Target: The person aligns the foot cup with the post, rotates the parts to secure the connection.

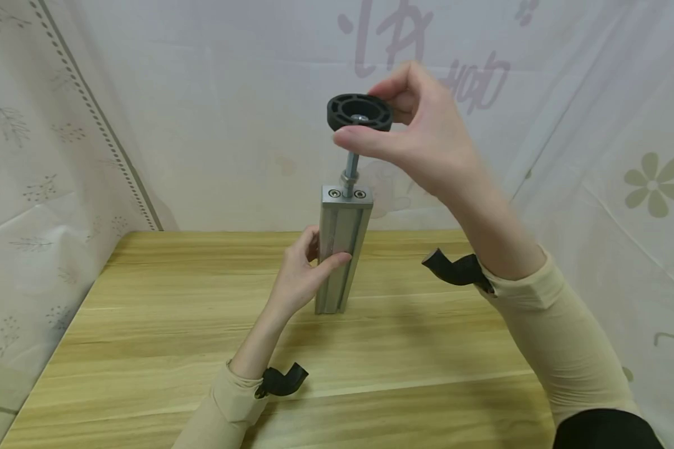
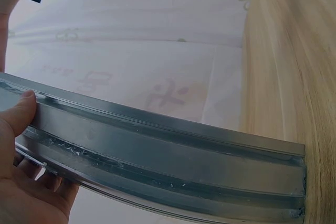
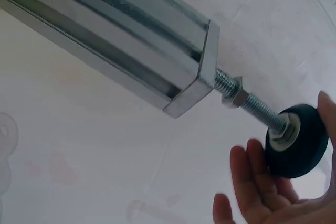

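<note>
Both hands clamp: left hand (image 1: 300, 274) on upright metal profile (image 1: 342, 227), right hand (image 1: 424, 128) on edge of black foot (image 3: 302, 150). Room extends left and right across surface (image 1: 163, 324).

Head view: bright, even, diffuse light; source direction cannot be told. Faint, soft-edged shadows on worktop (image 1: 174, 349), mainly right of metal profile (image 1: 342, 231) and toward near right side. Backdrop cloth (image 1: 230, 93) pale, low contrast. Left wrist view: slightly hazy, cool cast; straight profile edges bowed by lens; dull sheen along metal, grooves darker. Right wrist view: dimmest, greyish, colours muted; black foot (image 3: 294, 158) dark, surface detail largely lost.
</note>
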